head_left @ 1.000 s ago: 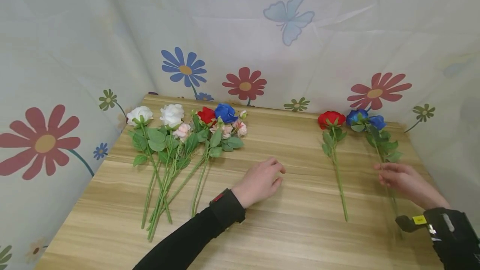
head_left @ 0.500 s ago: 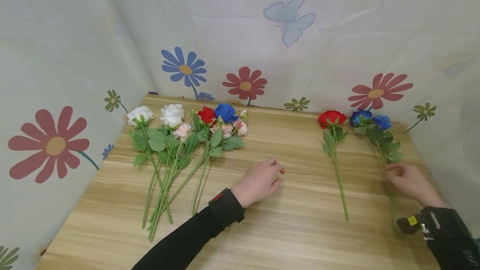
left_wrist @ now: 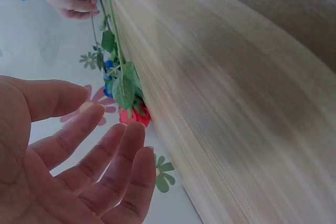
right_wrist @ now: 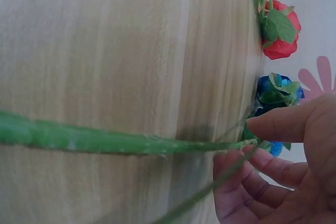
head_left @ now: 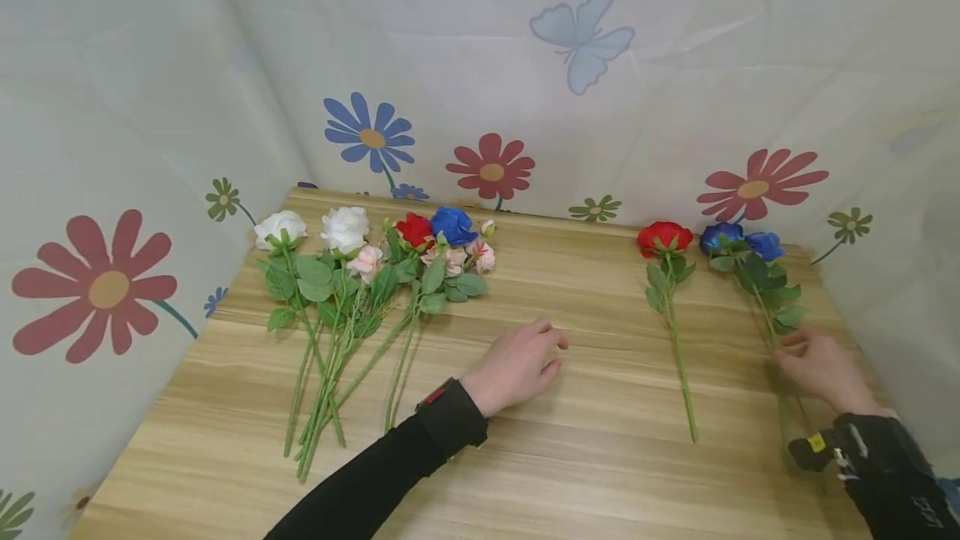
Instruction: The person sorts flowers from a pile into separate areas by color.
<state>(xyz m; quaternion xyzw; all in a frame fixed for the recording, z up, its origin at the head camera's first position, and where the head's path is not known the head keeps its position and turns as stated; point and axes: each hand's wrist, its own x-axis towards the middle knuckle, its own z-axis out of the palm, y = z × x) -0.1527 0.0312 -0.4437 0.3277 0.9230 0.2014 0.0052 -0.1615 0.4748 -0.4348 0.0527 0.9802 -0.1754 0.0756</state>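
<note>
My right hand [head_left: 821, 365] pinches a green stem of a blue rose [head_left: 763, 245] between thumb and fingertips at the table's right side. A second blue rose [head_left: 722, 237] lies against it, and their leaves overlap. In the right wrist view, a thick stem [right_wrist: 79, 137] runs toward the fingertips and a thinner one slants down past them. My left hand [head_left: 516, 365] is over the middle of the table, holding nothing, its fingers loosely bent. To the right of it lies a red rose [head_left: 664, 240] with its stem pointing toward me.
On the left lie several flowers with crossing stems: white roses [head_left: 345, 230], a red rose [head_left: 414, 231], a blue rose [head_left: 453, 226] and pale pink blooms [head_left: 365, 262]. A flower-printed curtain [head_left: 480, 65] stands behind the wooden table [head_left: 585, 457].
My right hand has shifted right along with the blue roses' heads, then stays nearly still over the last half second. The left hand and the other flowers keep their places.
</note>
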